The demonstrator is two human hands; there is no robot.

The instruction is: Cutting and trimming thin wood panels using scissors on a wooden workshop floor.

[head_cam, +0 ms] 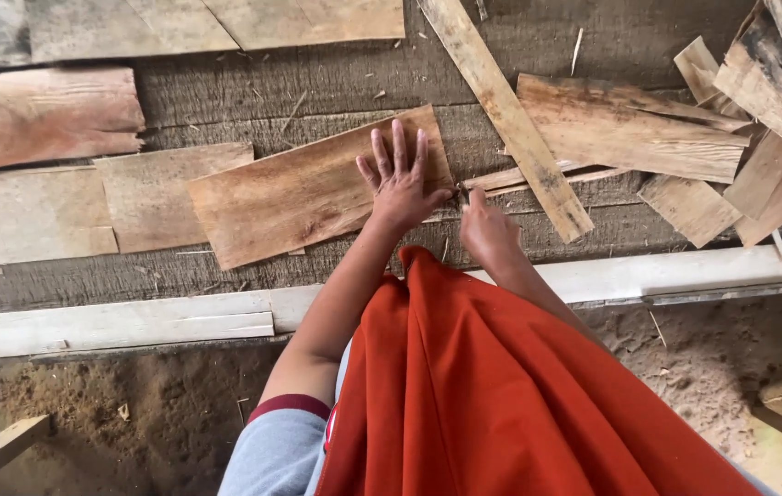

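Two hands work on the bench point(317, 96): left hand point(400, 184) spread flat on a veneer sheet point(299, 193), right hand point(487, 230) closed, pinching a thin strip point(519, 174) beside it.

Even, soft daylight, no hard shadows; my left hand point(400, 188) throws only a faint one on the veneer sheet point(308, 193) under it. No glare; wood grain is sharp mid-frame, while the orange cloth point(501, 395) close to the lens is a bit soft. Wide lens bends the white rail point(134, 321) slightly, and the sandy ground point(134, 413) below sits dimmer.
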